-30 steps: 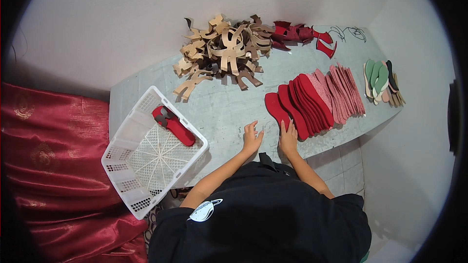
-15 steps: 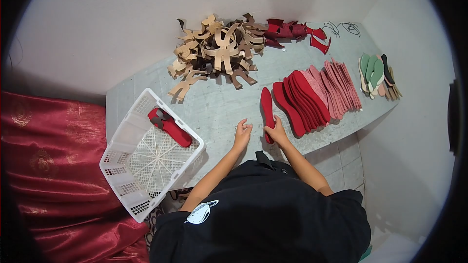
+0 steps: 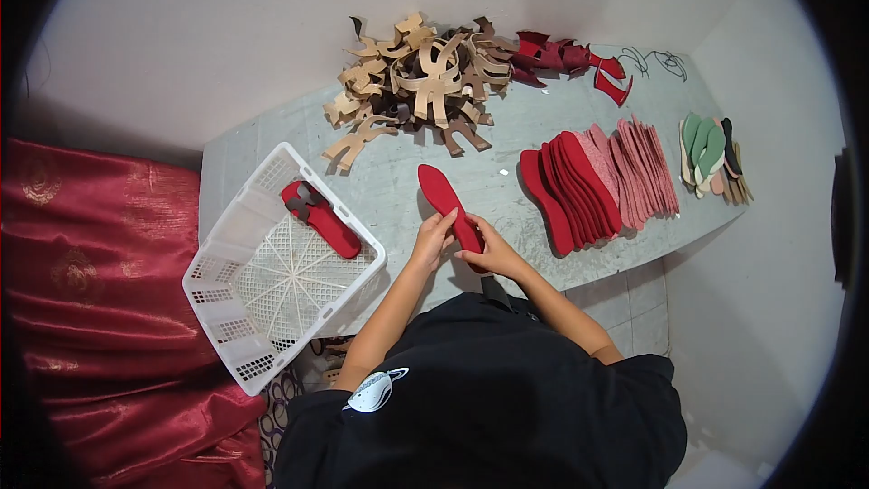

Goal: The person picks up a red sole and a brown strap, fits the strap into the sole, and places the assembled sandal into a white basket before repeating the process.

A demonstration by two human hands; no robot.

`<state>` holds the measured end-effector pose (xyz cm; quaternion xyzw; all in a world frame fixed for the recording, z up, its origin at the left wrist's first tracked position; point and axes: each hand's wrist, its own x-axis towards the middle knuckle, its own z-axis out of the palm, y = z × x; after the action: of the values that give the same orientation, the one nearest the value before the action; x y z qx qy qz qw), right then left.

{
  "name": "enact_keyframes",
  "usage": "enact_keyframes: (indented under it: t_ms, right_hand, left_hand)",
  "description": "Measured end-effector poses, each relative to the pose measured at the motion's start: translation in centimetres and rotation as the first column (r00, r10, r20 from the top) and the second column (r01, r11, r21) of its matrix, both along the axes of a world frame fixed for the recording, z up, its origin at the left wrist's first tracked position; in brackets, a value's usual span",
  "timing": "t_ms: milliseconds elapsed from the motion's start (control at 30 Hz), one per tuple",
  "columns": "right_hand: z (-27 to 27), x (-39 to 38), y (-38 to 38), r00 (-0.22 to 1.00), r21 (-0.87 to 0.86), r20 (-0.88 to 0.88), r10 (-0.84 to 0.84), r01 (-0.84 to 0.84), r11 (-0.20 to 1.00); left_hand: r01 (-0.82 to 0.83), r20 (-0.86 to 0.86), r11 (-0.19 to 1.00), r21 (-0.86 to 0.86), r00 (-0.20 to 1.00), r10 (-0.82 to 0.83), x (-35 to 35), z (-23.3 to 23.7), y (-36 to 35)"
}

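Observation:
A single red shoe insole [image 3: 446,198] is held above the grey table [image 3: 407,186], its toe pointing away and to the left. My left hand [image 3: 433,238] grips its near edge from the left. My right hand [image 3: 485,253] holds its heel end from the right. To the right lies an overlapping row of red insoles [image 3: 566,186] that runs on into pink insoles [image 3: 643,170].
A white plastic basket [image 3: 272,272] at the table's left end holds a red insole with a strap [image 3: 319,217]. Tan and brown strap pieces [image 3: 421,81] are heaped at the back, red strap pieces [image 3: 566,59] beside them. Green and dark insoles [image 3: 711,149] lie far right. Red cloth [image 3: 90,308] covers the left.
My right hand lifted one red insole off the left end of the row and carried it left; my left hand has taken hold of it too.

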<state>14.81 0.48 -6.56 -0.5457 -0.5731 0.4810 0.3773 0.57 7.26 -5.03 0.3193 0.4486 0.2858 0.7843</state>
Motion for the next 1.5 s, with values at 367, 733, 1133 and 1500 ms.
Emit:
enact_keyframes:
  t_ms: [367,733,1133,1500]
  right_hand:
    - [4.4,-0.2,3.1,0.951,0.019,-0.298,0.087,-0.085,0.996]
    - [-5.3,3.9,14.3,0.221,-0.085,0.963,0.152,-0.284,0.955]
    - [-6.1,3.9,17.3,0.116,-0.098,0.983,0.141,-0.322,0.942]
    - [0.4,5.0,16.4,0.476,-0.013,0.861,0.177,-0.328,0.944]
  left_hand:
    - [-0.101,0.064,0.991,0.089,0.993,0.095,-3.1,3.1,3.7]
    - [-0.232,0.307,0.966,0.115,0.933,0.188,-6.2,3.3,6.1]
    - [-0.350,0.227,0.933,-0.080,0.905,0.359,-5.8,1.7,7.1]
    - [-0.333,0.189,0.940,-0.078,0.921,0.342,-5.5,2.0,6.9]
